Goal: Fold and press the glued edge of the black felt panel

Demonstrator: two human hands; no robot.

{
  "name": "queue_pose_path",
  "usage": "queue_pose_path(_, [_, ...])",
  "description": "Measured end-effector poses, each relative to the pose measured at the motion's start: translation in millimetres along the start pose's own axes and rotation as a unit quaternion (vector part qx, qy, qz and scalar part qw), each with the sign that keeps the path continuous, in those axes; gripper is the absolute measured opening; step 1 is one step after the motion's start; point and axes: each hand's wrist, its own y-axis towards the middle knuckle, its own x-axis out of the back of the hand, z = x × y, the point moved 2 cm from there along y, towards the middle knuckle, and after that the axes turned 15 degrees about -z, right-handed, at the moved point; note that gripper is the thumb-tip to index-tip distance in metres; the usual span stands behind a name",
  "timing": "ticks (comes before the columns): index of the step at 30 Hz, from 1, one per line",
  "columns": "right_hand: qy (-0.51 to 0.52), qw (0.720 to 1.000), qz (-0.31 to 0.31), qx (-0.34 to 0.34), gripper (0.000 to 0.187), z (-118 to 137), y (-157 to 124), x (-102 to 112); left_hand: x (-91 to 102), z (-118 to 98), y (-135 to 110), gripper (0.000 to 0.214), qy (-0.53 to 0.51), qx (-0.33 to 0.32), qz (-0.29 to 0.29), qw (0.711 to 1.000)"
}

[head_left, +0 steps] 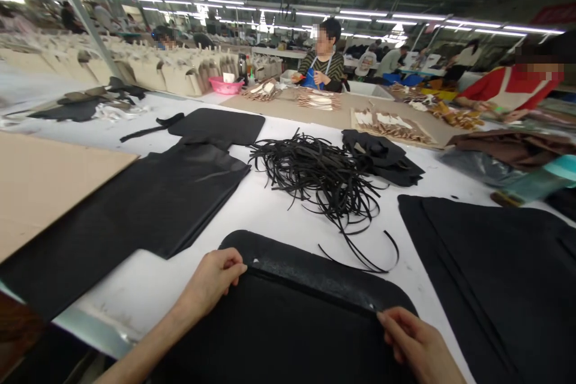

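Note:
Right in front of me lies a black fabric panel (pixel 279 327) over another black piece with rounded corners (pixel 310 264), whose far band shows beyond the panel's edge. My left hand (pixel 220 276) pinches the panel's far left corner between thumb and fingers. At the far right corner, my right hand (pixel 407 333) grips the same edge in a pinch. The edge runs straight between both hands. Small white marks show on the rounded piece near each hand. Just beyond it is a tangled heap of thin black strips (pixel 321 177), with a few loose strips trailing toward me.
Stacked black sheets (pixel 148 198) lie left, beside a tan board (pixel 54 180). More black panels (pixel 490 276) lie right, near a teal-lidded container (pixel 540 180). Black scraps (pixel 382 156) sit behind the strips. Across the table, a person (pixel 321 60) and another in red (pixel 508 93) handle small pieces.

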Motion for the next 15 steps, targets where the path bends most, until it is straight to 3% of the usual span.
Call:
queue_pose_path(7, [-0.032, 0.999, 0.013, 0.003, 0.039, -10.6, 7.3, 0.0, -7.3, -1.3, 5.3, 0.018, 0.053, -0.011, 0.001, 0.999])
queue_pose_path(15, [-0.064, 0.998, 0.01, 0.002, 0.037, -22.3, 12.9, -2.4, -10.3, 2.3, 10.9, 0.013, 0.121, -0.05, -0.04, 0.991])
